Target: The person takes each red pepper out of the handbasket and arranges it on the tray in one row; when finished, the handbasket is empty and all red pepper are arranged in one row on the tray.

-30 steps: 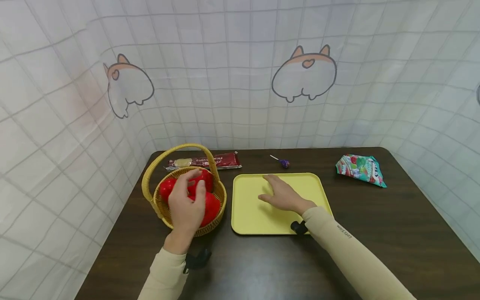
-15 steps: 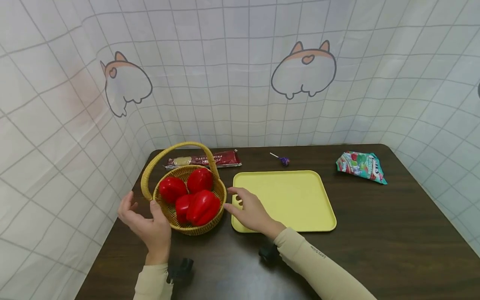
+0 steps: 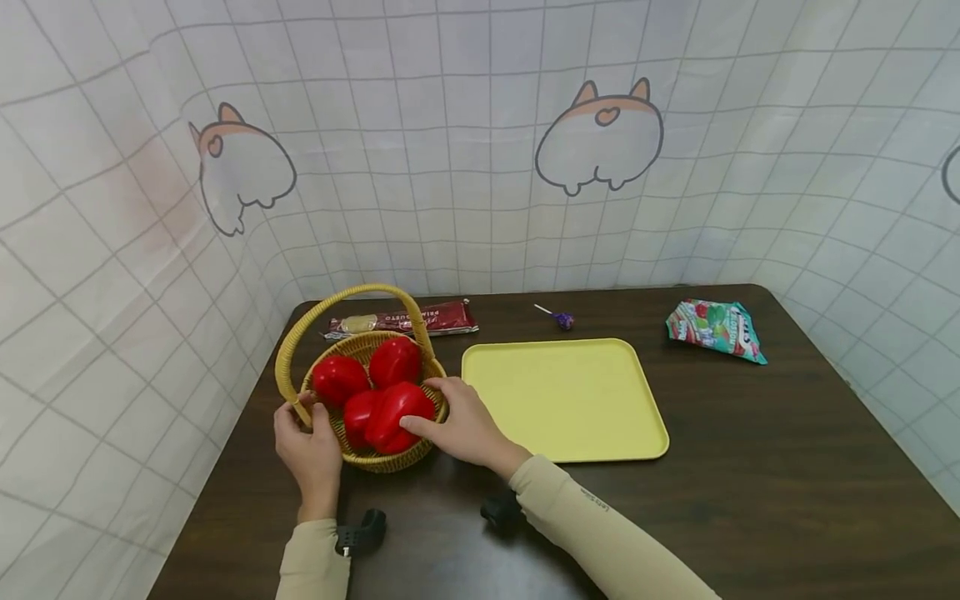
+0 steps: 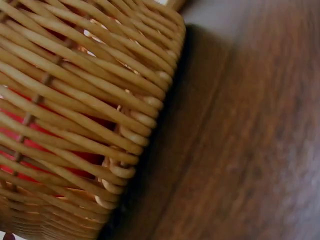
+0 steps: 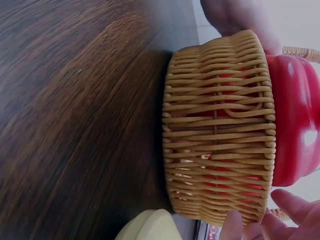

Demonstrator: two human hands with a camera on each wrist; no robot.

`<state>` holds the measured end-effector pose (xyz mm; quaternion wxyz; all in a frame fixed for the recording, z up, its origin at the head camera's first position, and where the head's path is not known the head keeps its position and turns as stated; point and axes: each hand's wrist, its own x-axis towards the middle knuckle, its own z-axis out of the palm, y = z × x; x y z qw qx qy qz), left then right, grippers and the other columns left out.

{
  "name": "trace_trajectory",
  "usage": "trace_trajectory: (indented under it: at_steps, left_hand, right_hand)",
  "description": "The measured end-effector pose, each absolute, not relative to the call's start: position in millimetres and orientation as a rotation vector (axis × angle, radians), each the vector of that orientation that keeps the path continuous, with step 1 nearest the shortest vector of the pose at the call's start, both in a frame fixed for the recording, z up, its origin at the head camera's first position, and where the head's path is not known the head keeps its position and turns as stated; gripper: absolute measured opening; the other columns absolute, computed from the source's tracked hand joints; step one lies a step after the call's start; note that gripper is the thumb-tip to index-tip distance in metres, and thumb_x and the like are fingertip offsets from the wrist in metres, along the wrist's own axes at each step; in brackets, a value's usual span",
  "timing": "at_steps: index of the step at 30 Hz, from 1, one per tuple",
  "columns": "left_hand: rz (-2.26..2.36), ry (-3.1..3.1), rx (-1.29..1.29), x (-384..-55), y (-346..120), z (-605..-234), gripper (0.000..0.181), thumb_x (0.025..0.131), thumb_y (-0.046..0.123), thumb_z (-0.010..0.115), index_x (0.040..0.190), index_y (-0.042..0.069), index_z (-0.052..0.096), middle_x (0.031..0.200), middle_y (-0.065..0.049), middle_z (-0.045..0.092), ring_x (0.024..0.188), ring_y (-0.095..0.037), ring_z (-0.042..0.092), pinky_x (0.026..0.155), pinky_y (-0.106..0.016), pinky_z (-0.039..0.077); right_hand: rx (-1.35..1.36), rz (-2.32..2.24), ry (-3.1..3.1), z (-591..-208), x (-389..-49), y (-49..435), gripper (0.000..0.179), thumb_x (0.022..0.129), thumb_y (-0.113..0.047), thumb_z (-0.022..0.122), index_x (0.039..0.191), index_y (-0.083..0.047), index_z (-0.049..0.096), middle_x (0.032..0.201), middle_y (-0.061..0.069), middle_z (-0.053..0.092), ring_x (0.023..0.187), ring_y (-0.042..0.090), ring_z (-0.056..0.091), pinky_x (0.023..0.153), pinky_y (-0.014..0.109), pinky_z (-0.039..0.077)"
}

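Note:
A yellow wicker basket (image 3: pixel 386 462) with a tall arched handle (image 3: pixel 352 293) stands on the dark table, holding several glossy red items. The front one is ridged like a bell pepper (image 3: pixel 401 404); behind it sit rounder red pieces (image 3: pixel 340 379). My left hand (image 3: pixel 311 458) grips the left rim by the handle's base, thumb up over the edge. On the right rim, my right hand (image 3: pixel 468 425) has its thumb over the pepper and fingers (image 5: pixel 232 227) against the outer wall. Wicker wall (image 4: pixel 75 100) fills much of the left wrist view.
Right of the basket lies a yellow tray (image 3: pixel 562 400). Behind are a dark red snack packet (image 3: pixel 446 318) and a purple lollipop (image 3: pixel 564 320). A teal candy bag (image 3: pixel 716 329) lies at the back right. A white grid-patterned cloth (image 3: pixel 480 167) surrounds the table.
My left hand has moved from above the red items out to the basket's left rim and taken hold. My right hand has come left from over the tray to the right rim.

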<state>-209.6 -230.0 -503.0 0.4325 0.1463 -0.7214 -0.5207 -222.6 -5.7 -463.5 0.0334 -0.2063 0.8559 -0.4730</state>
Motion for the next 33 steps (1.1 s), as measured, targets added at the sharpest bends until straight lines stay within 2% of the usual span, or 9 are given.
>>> trace_trajectory:
  at_steps: [12, 19, 25, 33]
  left_hand:
    - [-1.242, -1.769, 0.306, -212, -230, -512, 0.022, 0.091, -0.001, 0.058, 0.112, -0.007, 0.061, 0.100, -0.017, 0.063, 0.095, -0.013, 0.052, 0.085, -0.021, 0.035]
    - [-1.243, -1.757, 0.296, -210, -231, -516, 0.021, 0.091, -0.001, 0.057, 0.111, -0.006, 0.061, 0.097, -0.016, 0.064, 0.096, -0.015, 0.052, 0.084, -0.022, 0.033]
    - [-1.274, -1.751, 0.301, -206, -229, -513, 0.022, 0.091, -0.004, 0.057, 0.113, -0.007, 0.060, 0.098, -0.019, 0.063, 0.097, -0.018, 0.052, 0.084, -0.021, 0.032]
    - [-1.257, -1.765, 0.301, -208, -232, -515, 0.022, 0.092, 0.000, 0.057, 0.113, -0.006, 0.060, 0.098, -0.017, 0.063, 0.096, -0.014, 0.051, 0.084, -0.022, 0.033]
  right_hand:
    - [-0.569, -1.406, 2.600, -463, -224, -11, 0.077, 0.078, -0.057, 0.071, 0.139, -0.015, 0.051, 0.126, 0.003, 0.060, 0.109, 0.021, 0.050, 0.080, 0.035, 0.051]
    - [-0.569, -1.450, 2.493, -461, -227, -8, 0.077, 0.075, -0.050, 0.078, 0.139, -0.017, 0.052, 0.124, 0.002, 0.063, 0.105, 0.018, 0.057, 0.078, 0.031, 0.053]
    - [-0.529, -1.510, 2.410, -462, -227, -9, 0.073, 0.076, -0.045, 0.079, 0.138, -0.015, 0.054, 0.128, 0.004, 0.061, 0.109, 0.020, 0.056, 0.081, 0.034, 0.053]
    - [-0.525, -1.372, 2.421, -454, -230, -12, 0.077, 0.077, -0.054, 0.074, 0.141, -0.016, 0.051, 0.124, 0.004, 0.064, 0.105, 0.019, 0.059, 0.079, 0.035, 0.054]
